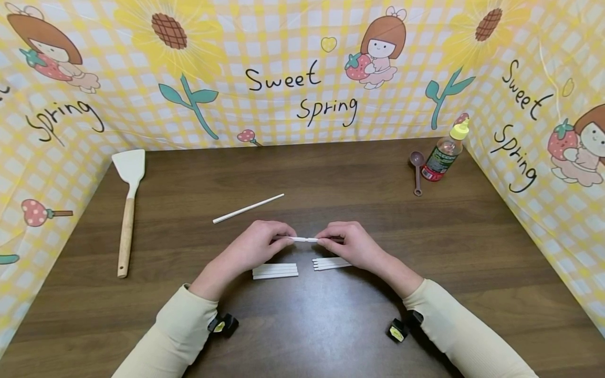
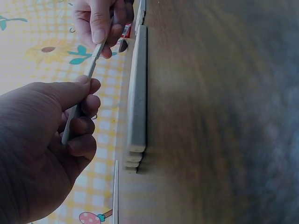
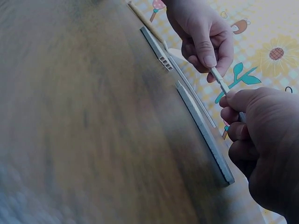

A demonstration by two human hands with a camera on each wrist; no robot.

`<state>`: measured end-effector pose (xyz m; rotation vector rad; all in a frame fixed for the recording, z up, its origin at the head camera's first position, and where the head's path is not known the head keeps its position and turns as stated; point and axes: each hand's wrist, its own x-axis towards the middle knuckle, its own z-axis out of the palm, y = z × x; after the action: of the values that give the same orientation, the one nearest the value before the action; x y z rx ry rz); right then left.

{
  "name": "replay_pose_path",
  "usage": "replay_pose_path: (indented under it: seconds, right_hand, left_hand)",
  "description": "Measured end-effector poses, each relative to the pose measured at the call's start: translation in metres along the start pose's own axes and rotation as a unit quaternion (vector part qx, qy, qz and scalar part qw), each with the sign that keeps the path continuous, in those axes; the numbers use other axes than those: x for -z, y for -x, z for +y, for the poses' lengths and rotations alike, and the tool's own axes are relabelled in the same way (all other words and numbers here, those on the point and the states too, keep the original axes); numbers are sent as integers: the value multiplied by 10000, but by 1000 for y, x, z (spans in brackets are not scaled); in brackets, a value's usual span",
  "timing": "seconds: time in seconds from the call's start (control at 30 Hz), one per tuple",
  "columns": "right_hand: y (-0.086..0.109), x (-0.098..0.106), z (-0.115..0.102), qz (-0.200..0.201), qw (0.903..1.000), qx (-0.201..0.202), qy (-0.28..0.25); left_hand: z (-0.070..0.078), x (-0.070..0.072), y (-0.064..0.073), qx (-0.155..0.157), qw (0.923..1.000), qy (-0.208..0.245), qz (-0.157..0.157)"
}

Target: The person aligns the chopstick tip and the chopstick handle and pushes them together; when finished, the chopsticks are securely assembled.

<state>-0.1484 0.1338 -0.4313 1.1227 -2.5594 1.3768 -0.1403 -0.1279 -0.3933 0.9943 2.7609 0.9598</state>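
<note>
The white stick lies crosswise above the table, its long axis running nearly level from left to right, with a notched step between the fingertips. The left hand pinches its left part, the right hand its right. Nearer the person, the left row of sticks and right row of sticks also lie roughly crosswise. Beyond, a lone stick slants, its thinner end pointing away rightward.

Black handwritten-style lettering on the yellow-and-white checked, flower-printed backdrop sheet read "Sweet Spring" at centre and right, "Spring" at left.
</note>
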Motion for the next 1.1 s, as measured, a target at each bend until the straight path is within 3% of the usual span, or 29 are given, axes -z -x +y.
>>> replay_pose_path:
  seconds: [1.1]
  right_hand:
    - [0,0,-5,-2,9999,101,-39]
  left_hand:
    - [0,-4,0,-66,9999,-87,88]
